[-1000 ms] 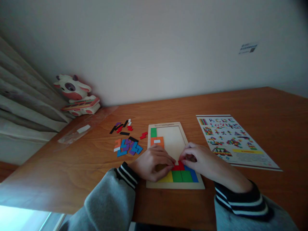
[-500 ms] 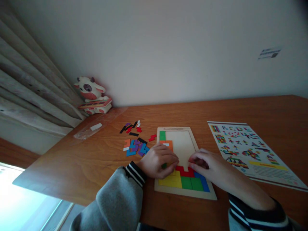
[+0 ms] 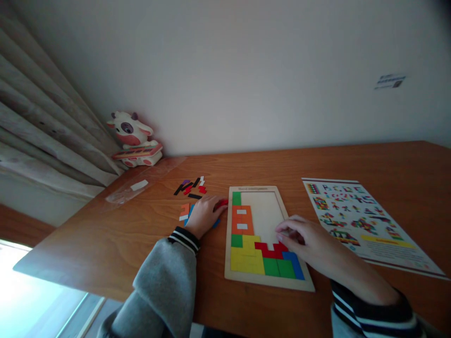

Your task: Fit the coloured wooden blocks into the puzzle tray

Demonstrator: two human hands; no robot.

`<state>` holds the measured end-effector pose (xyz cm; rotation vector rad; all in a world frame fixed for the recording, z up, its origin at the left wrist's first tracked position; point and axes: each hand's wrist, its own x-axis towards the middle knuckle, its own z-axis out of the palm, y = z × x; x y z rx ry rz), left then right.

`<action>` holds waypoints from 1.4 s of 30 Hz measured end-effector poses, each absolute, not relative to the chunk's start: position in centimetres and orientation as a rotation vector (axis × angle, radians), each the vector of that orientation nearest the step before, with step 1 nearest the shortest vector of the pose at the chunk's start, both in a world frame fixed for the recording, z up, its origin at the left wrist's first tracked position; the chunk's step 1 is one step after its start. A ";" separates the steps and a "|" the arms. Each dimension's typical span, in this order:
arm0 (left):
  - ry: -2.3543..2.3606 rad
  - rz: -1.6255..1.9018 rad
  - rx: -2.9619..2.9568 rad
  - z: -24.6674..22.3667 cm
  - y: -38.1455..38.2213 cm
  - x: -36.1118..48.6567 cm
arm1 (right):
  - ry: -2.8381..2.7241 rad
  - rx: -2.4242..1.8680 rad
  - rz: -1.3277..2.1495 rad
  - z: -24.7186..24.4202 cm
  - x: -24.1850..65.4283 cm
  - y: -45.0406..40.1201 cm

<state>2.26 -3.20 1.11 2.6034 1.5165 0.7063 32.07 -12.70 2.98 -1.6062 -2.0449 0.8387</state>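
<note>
My left hand (image 3: 204, 215) is over the loose pieces to the left of the wooden puzzle board (image 3: 269, 283), its fingertips closed on a red puzzle piece (image 3: 221, 203) beside the board's edge. The palm hides part of a pile of blue pieces (image 3: 192, 209). My right hand (image 3: 299, 234) hovers over the right side of the board, thumb and fingers pinched; anything between them is too small to make out. Yellow pieces (image 3: 246, 260), green pieces (image 3: 278, 267), orange pieces (image 3: 242, 218), red pieces (image 3: 269, 252) and a blue piece (image 3: 294, 265) lie in the board's lower and left parts.
Several black, white and red pieces (image 3: 190, 187) are scattered farther back. A printed pattern sheet (image 3: 366, 225) lies to the right. At the back left stand a toy cow with a keyboard (image 3: 136, 141) and a clear plastic bag (image 3: 123, 195). A wall runs behind the table.
My left hand has moved from the board leftward to the red piece, uncovering the orange, green and yellow pieces. My right hand has stayed almost in place.
</note>
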 end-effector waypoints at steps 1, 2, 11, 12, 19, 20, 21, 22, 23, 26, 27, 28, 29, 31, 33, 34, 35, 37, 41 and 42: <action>1.512 0.717 2.596 1.1 -3.2 2.3 | -2.045 -1.610 0.822 3.0 32.1 -12.7; 1.507 0.728 2.591 1.1 -3.3 2.4 | -2.044 -1.615 0.805 3.0 32.2 -12.7; 1.500 0.829 2.614 1.1 -3.2 2.4 | -2.013 -1.628 0.781 2.8 32.4 -12.8; 1.500 0.835 2.617 1.1 -3.3 2.4 | -2.017 -1.629 0.782 2.8 32.3 -12.8; 1.324 1.020 2.452 1.7 -4.2 3.5 | -2.020 -1.614 0.760 2.9 32.3 -12.7; 1.288 1.053 2.403 1.8 -4.5 3.8 | -2.023 -1.611 0.754 3.0 32.3 -12.7; 1.246 1.080 2.350 1.8 -4.7 4.1 | -2.024 -1.608 0.744 3.0 32.2 -12.7; 1.193 1.098 2.295 1.9 -5.0 4.4 | -2.022 -1.604 0.734 3.0 32.2 -12.7; 1.130 1.106 2.240 1.9 -5.3 4.7 | -2.014 -1.598 0.726 3.0 32.0 -12.7; 0.905 1.050 2.120 1.9 -6.2 5.8 | -1.965 -1.561 0.699 3.0 31.3 -12.8; 0.831 1.024 2.098 1.9 -6.6 6.1 | -1.950 -1.543 0.697 3.0 30.9 -12.9; 0.768 1.003 2.084 1.9 -6.9 6.5 | -1.939 -1.524 0.704 3.1 30.4 -12.9; 0.713 0.987 2.081 1.9 -7.1 6.7 | -1.934 -1.501 0.719 3.2 29.9 -12.9; 0.635 0.971 2.101 2.1 -7.5 7.1 | -1.953 -1.452 0.747 3.5 29.0 -13.0; 0.613 0.971 2.123 2.3 -7.7 7.2 | -1.986 -1.423 0.738 3.9 28.3 -13.0; 0.614 0.971 2.124 2.4 -7.7 7.1 | -2.000 -1.424 0.719 4.1 28.1 -13.0; 0.620 0.964 2.122 2.4 -7.7 7.1 | -2.010 -1.433 0.696 4.2 28.0 -12.9; 0.652 0.942 2.124 2.4 -7.6 6.9 | -2.009 -1.462 0.657 4.4 28.1 -12.9; 0.763 0.923 1.987 1.7 -7.3 6.9 | -1.987 -1.506 0.596 4.3 28.7 -12.9; 0.770 0.938 1.885 1.5 -7.2 7.0 | -1.982 -1.511 0.581 4.3 28.8 -12.9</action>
